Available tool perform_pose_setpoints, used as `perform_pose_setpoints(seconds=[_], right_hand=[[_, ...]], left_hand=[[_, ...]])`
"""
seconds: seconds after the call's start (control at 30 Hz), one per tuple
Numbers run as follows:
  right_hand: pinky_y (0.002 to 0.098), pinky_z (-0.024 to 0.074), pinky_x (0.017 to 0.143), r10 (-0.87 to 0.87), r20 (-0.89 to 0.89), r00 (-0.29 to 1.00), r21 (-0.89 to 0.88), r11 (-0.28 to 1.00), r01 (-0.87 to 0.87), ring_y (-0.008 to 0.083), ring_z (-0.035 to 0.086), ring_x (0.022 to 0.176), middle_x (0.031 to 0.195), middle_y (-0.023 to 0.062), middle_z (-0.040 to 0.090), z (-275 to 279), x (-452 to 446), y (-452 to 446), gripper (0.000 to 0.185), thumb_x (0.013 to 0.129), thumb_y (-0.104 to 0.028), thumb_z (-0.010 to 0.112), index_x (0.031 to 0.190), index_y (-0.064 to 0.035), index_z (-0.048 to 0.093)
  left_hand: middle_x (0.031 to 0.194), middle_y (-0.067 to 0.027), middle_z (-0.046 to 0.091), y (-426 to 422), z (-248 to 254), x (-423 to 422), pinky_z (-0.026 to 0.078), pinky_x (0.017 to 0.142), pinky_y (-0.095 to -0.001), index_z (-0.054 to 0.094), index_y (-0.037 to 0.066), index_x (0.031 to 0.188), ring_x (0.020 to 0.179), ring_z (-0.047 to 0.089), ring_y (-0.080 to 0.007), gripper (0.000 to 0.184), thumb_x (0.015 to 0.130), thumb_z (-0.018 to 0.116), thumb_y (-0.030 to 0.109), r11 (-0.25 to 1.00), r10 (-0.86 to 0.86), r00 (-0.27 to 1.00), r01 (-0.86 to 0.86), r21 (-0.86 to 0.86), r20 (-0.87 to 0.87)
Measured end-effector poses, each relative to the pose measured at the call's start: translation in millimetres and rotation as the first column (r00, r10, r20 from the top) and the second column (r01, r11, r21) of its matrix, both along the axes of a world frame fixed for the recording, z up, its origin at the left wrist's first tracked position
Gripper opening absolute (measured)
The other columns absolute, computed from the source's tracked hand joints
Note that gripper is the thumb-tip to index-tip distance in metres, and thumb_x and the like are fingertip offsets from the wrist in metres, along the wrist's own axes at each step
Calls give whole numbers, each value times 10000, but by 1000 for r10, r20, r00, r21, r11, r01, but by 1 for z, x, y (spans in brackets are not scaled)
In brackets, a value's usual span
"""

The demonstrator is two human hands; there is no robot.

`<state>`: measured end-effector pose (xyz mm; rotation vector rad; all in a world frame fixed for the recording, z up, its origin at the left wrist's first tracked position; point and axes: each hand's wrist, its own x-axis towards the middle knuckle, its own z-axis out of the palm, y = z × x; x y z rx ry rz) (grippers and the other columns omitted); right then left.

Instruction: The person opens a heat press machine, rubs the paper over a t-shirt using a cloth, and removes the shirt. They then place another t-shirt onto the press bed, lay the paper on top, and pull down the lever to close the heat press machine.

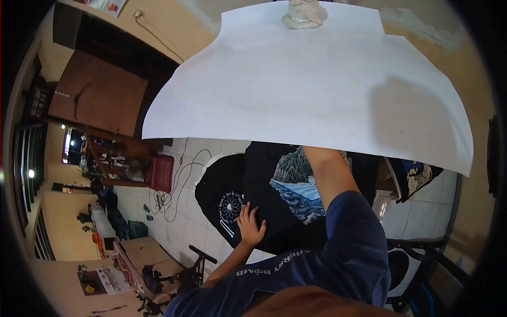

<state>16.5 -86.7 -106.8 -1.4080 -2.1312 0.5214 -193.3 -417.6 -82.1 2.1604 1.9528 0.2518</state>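
Note:
My left hand lies on a black garment with its fingers apart, beside a round white printed design. It holds nothing. My right forearm reaches up over the colored mountain-and-water print on the black fabric and passes behind a large white sheet. That sheet hides my right hand. On the sheet's top edge sits a crumpled, pale wrapped object. More dark fabric with a printed picture shows below the sheet's right part.
A red stool and loose cables are on the tiled floor to the left. A brown cabinet stands at the upper left. Black frame parts are near my left arm, and a white boxed speaker-like object is at the lower right.

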Motion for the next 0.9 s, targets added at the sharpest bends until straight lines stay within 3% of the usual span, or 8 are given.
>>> perform_pose_setpoints(seconds=[0.23,0.33,0.4,0.47,0.73,0.77,0.83,0.9], right_hand=[[513,312,1032,-66,-37,997,-23,998,65,359,429,1232,1348,125,473,-6,-16,24,468,897,-398,468,1293,-153,509],[514,317,1029,-110,-41,993,-32,994,109,364,430,1229,1344,127,475,-8,-14,32,464,896,-398,472,1283,-146,516],[515,320,1027,-140,-53,989,-26,990,138,368,431,1227,1342,128,476,-5,-16,39,461,896,-399,474,1276,-142,521],[515,323,1024,-167,-71,983,-22,986,165,372,432,1225,1340,129,477,-1,-21,46,458,895,-399,477,1269,-138,525],[518,335,1016,-348,-112,931,-50,938,344,387,435,1217,1332,134,481,10,-12,44,450,894,-401,487,1241,-122,545],[564,287,1035,-206,174,963,-94,970,225,369,368,1281,1403,116,412,18,-8,19,493,894,-408,475,1294,-122,500],[622,202,1050,-203,348,915,150,976,160,343,259,1356,1476,91,312,14,-20,-38,539,889,-429,462,1354,-158,439],[682,69,1045,51,415,908,52,996,-79,353,135,1402,1524,77,227,20,-34,-98,602,887,-478,434,1409,-186,372]], left_hand=[[1451,-204,288,2,7,2,245,1050,-512,434,45,1283,1317,283,-397,616,773,616,340,1000,-18,999,19,24,-27],[1415,-249,327,5,5,-2,292,1050,-468,390,11,1304,1283,347,-410,651,792,643,324,985,159,969,-170,43,187],[1343,-284,404,8,3,-8,376,994,-438,359,-26,1317,1205,448,-416,664,829,624,338,901,434,809,-387,-198,396],[1263,-293,482,5,-2,-15,422,950,-420,354,-23,1320,1138,513,-417,641,860,592,355,916,399,861,-386,-105,314],[1156,-263,571,-18,-2,-32,434,924,-402,434,-4,1268,1083,559,-390,557,889,557,384,857,496,832,-422,-296,248],[1134,-266,582,-23,-6,-35,440,909,-401,459,-5,1246,1065,568,-391,538,893,549,390,846,517,824,-450,-285,232],[1074,-259,606,-31,-22,-43,457,869,-416,526,-16,1173,1015,589,-385,532,882,548,429,837,545,788,-487,-251,287],[1078,-260,609,-30,-24,-41,453,883,-408,543,-24,1169,1025,586,-384,518,895,536,416,827,560,775,-505,-245,294]])
